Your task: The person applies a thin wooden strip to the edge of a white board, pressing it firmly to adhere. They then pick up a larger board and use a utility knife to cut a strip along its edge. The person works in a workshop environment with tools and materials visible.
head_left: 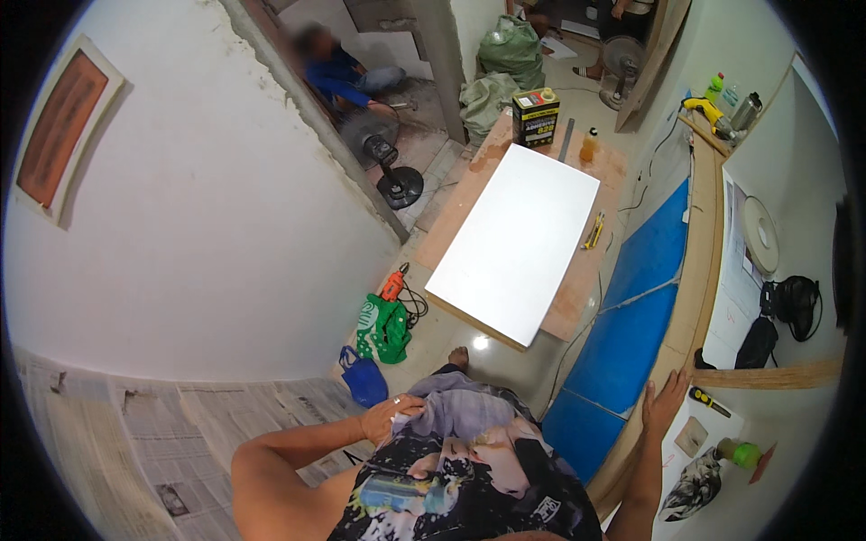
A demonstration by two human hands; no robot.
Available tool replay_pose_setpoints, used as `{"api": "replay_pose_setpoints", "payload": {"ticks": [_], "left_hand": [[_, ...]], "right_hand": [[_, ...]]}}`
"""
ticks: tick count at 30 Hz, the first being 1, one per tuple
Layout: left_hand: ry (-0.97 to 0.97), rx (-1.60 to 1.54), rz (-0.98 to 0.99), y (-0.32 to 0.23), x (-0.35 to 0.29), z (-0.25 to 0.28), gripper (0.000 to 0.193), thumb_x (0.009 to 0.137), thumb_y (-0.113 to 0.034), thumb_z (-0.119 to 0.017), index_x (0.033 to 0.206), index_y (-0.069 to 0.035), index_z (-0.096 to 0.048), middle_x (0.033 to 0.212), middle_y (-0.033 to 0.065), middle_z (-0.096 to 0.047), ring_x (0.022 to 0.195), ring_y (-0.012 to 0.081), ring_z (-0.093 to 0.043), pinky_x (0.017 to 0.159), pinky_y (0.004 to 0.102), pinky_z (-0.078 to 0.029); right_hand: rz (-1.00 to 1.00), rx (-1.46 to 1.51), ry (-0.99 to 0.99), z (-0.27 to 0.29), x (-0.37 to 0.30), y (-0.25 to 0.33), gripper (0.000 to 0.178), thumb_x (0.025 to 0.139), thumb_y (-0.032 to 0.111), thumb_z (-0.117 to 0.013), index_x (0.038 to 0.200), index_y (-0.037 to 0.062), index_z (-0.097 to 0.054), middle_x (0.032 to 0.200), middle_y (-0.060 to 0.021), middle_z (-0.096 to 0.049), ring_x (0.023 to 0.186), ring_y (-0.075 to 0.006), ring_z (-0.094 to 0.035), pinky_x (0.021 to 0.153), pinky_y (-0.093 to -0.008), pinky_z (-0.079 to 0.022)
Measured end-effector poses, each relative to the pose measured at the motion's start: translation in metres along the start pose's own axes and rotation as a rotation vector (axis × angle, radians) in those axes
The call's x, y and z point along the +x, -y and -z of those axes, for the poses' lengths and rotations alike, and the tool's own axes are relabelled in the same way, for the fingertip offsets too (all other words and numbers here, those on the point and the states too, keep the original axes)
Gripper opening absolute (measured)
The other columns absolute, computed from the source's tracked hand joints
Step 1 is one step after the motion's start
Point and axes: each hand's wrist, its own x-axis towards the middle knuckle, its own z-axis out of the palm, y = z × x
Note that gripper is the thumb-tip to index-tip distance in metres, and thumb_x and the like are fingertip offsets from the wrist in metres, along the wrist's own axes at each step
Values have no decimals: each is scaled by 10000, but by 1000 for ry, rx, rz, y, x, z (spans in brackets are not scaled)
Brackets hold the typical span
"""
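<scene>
At my waist, my left hand (pixel 393 417) is closed on a grey cloth (pixel 460 408) that lies against my dark printed shirt; I cannot tell if the cloth is separate from the shirt. My right hand (pixel 666 401) rests with fingers stretched along the wooden edge (pixel 699 316) of a cabinet-like frame with blue panels (pixel 645 243). In front of me a white board (pixel 519 243) lies on a brown plywood sheet (pixel 577 307). A yellow cutter (pixel 594 231) is beside the board. Behind it stand a black-and-yellow can (pixel 536 117), a metal ruler (pixel 566 140) and an amber bottle (pixel 589 146).
A person (pixel 338 77) sits in the doorway at left, near a black fan (pixel 388 167). An orange drill (pixel 394 284), green bag (pixel 383 329) and blue bag (pixel 363 379) lie by the wall. Sacks (pixel 510 54) stand behind; a heat gun (pixel 706 115) lies at right.
</scene>
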Motion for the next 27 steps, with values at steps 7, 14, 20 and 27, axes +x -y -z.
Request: {"api": "replay_pose_setpoints", "payload": {"ticks": [7,14,20,27], "left_hand": [[65,-68,73,24,4,66,674,892,-374,-668,1413,-15,-436,1387,212,-470,1208,354,-524,1005,415,-441],[153,-16,36,46,7,96,722,853,-470,-677,1379,-27,-458,1404,208,-458,1219,347,-514,1008,405,-436],[169,-4,-73,53,10,115,728,868,-479,-662,1416,-52,-443,1396,228,-454,1227,376,-507,1015,419,-425],[116,-146,46,62,-6,114,799,810,-548,-636,1345,27,-494,1363,234,-461,1188,400,-506,1014,464,-407]], "right_hand": [[-18,-78,28,-2,1,3,628,970,392,-542,1378,-76,-448,1547,-241,-321,1427,-463,-277,1173,-541,-243],[-9,-96,24,1,4,11,643,955,389,-558,1377,-82,-441,1546,-247,-322,1417,-475,-285,1168,-551,-245],[2,-109,17,-6,3,9,652,934,381,-576,1379,-75,-438,1533,-257,-331,1410,-476,-294,1166,-553,-249],[-37,-177,53,-2,2,9,691,968,460,-511,1415,-57,-410,1539,-259,-320,1415,-459,-295,1172,-541,-246]]}}
